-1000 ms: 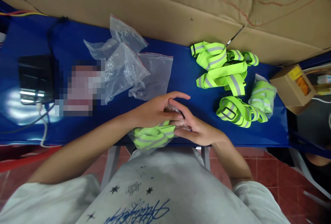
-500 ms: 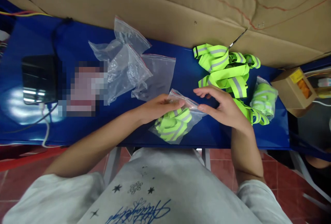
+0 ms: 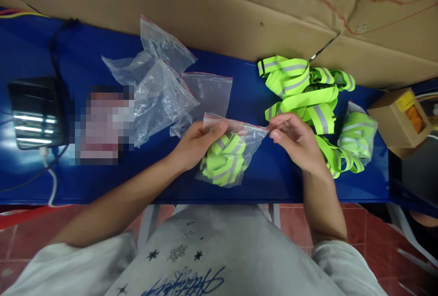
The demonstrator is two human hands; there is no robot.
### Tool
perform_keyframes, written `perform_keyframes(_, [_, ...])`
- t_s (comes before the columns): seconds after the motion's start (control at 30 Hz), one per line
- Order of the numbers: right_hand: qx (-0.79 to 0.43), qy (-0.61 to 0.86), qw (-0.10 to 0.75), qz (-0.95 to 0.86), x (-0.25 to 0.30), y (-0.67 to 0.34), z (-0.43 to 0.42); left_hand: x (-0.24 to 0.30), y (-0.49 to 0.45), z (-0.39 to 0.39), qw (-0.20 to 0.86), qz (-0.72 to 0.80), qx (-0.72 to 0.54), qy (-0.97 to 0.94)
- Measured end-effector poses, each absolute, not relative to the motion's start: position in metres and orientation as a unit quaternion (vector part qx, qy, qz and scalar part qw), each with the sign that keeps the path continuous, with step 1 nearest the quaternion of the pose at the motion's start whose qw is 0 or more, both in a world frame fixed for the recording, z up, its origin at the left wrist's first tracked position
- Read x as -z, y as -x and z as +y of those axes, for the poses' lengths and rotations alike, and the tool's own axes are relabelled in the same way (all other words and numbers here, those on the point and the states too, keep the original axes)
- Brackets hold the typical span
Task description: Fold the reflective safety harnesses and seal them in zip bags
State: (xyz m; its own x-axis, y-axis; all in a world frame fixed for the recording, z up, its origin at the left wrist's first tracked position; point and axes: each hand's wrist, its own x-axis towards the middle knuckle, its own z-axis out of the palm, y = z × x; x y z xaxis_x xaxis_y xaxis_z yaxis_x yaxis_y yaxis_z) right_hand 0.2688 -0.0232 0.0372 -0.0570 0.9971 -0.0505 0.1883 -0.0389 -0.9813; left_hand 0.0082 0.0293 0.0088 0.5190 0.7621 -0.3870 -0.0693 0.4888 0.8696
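Blue surface, glossy, with a white glare at its left end; a brown panel stands along its far edge, and red tiles show below its near edge. From left to right: a black device with a white cable; a pixelated patch, its content unreadable; overlapping clear bags with red seal lines, near the panel. At centre, over the near part of the surface, is the filled bag, holding folded yellow-green strap; whether its base touches the surface cannot be told. The left hand grips its upper left corner, thumb in front; the right hand pinches the right end of its seal between thumb and fingers. Farther right lie loose straps, a second filled bag and an open carton with orange contents.
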Motion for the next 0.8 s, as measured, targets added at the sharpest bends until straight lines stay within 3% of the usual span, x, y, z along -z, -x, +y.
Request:
perform_keyframes(0.2, [-0.407,0.471,0.439,-0.648,-0.037,-0.257,-0.029,-0.014,-0.005,0.032,0.777,0.357,-0.234,-0.464])
perform_keyframes(0.3, [-0.459,0.411,0.448,-0.648,-0.038,-0.259,-0.028,-0.02,-0.001,0.038,0.746,0.337,-0.219,-0.532])
perform_keyframes(0.4, [-0.537,0.363,0.387,-0.656,-0.038,-0.263,-0.028,-0.025,0.004,0.044,0.728,0.308,-0.197,-0.58])
perform_keyframes(0.57, [-0.456,0.408,0.352,-0.708,-0.04,-0.264,-0.028,-0.025,0.006,0.047,0.733,0.241,-0.177,-0.61])
perform_keyframes(0.8, [-0.509,0.322,0.255,-0.756,-0.047,-0.261,-0.024,-0.021,0.002,0.041,0.737,0.21,-0.144,-0.626])
